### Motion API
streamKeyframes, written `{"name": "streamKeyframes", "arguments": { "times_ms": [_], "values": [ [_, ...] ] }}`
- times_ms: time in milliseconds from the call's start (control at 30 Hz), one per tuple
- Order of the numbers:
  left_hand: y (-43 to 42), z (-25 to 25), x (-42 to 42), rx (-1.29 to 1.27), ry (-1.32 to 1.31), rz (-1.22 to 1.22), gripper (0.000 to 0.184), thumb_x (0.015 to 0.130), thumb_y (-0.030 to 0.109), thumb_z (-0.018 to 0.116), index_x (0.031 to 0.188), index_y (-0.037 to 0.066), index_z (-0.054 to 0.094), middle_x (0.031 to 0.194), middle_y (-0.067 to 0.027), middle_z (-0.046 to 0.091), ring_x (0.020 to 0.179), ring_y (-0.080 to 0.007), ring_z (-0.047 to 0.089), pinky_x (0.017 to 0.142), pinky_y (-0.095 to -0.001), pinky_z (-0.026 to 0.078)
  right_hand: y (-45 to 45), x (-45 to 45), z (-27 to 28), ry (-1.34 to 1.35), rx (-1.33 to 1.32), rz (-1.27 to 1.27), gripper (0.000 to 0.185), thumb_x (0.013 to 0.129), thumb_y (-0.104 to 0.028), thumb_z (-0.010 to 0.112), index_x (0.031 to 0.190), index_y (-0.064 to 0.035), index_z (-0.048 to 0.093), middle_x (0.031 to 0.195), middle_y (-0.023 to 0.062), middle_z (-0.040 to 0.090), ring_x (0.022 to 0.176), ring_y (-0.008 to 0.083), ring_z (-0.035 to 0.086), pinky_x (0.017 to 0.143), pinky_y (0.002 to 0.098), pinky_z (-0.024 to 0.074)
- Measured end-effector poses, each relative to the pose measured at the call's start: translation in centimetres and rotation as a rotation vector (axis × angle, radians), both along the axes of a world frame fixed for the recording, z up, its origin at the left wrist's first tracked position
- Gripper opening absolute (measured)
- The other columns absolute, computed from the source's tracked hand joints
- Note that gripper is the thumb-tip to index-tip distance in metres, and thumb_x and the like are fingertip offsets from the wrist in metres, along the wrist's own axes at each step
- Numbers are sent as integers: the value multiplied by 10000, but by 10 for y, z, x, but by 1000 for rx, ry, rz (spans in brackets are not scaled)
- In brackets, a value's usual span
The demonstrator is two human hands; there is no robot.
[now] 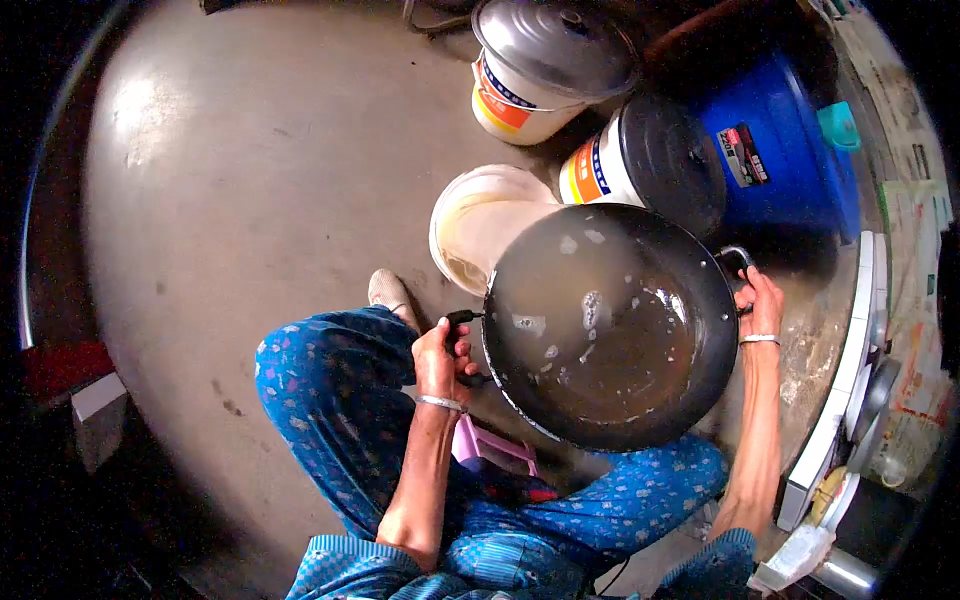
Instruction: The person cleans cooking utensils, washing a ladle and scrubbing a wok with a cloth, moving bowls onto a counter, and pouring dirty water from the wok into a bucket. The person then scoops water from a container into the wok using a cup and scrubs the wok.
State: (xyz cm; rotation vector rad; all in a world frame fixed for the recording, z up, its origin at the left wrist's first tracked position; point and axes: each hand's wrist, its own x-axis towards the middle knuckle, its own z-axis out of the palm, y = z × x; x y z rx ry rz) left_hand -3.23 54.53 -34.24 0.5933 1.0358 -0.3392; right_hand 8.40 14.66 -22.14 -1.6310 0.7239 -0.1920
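Note:
A large black wok point(625, 350) with cloudy, foamy liquid in it is tilted away from me over my lap. My left hand point(440, 358) is closed round its left handle, and my right hand point(760, 300) grips the metal-edged handle on the right. Pale liquid pours over the wok's far left rim into a white bucket point(440, 235) on the floor. The wok's edge hides part of that bucket. Both of my wrists carry a bangle.
Two white buckets stand beyond the wok, one under a metal lid point(560, 45), one under a dark lid point(670, 165). A blue tub point(780, 150) holding a teal scoop point(838, 127) is at the right. A pink stool point(495, 445) is below me. White tiles point(840, 380) edge the right side.

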Motion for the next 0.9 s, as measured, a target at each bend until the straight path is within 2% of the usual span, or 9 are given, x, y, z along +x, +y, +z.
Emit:
{"name": "streamKeyframes", "arguments": {
  "times_ms": [267, 367, 500, 567, 700, 867, 900],
  "values": [
    [-4, -15, 1, -51, 50, 33, 180, 866, 224, 447, 862, 48, 480, 680, -33, 527, 468, -88, 404, 355, -228, 302, 15, 8, 9, -43, -61, 1, 139, 801, -48, 566, 930, -1, 541, 572, -35, 397, 450, 58, 357, 394, 218, 324],
    [-4, -28, -1, -113, 15, 31, 209, 868, 236, 444, 848, 38, 506, 613, -13, 485, 449, -86, 385, 363, -224, 297, 32, 15, 23, -40, -183, 78, 274, 820, -17, 507, 1093, -24, 534, 597, -42, 372, 461, 48, 323, 404, 210, 323],
    [-7, -27, -1, -55, 47, 12, 231, 873, 254, 441, 835, 38, 511, 592, -4, 464, 442, -86, 370, 371, -222, 292, 53, 27, 43, -33, -275, 138, 296, 820, -14, 507, 1112, -36, 554, 583, -57, 345, 454, 42, 309, 397, 201, 305],
    [-6, -34, -4, -150, 2, 20, 254, 879, 267, 438, 828, 30, 513, 590, -3, 458, 439, -82, 357, 382, -218, 295, 63, 33, 53, -19, -324, 153, 296, 819, -18, 513, 1111, -39, 559, 576, -60, 340, 451, 42, 307, 395, 200, 304],
    [-10, -34, -3, -167, 45, 55, 252, 884, 243, 438, 819, 11, 511, 564, -14, 432, 403, -77, 295, 376, -224, 274, 77, 50, 71, -11, -394, 219, 295, 817, -30, 529, 1109, -42, 570, 566, -64, 347, 447, 39, 314, 390, 199, 307],
    [-19, -48, -1, -272, 67, 126, 216, 894, 219, 428, 852, 18, 495, 598, -30, 450, 429, -79, 331, 372, -225, 276, 117, 80, 96, 39, -574, 332, 293, 822, -26, 510, 1111, -9, 562, 585, -66, 347, 463, 34, 304, 404, 191, 289],
    [-23, -69, -2, -434, 33, 156, 199, 900, 210, 426, 862, 23, 486, 619, -38, 468, 443, -81, 351, 368, -222, 276, 124, 88, 99, 38, -634, 373, 291, 819, -31, 516, 1105, -6, 564, 582, -63, 359, 466, 31, 308, 408, 192, 293]
  ]
}}
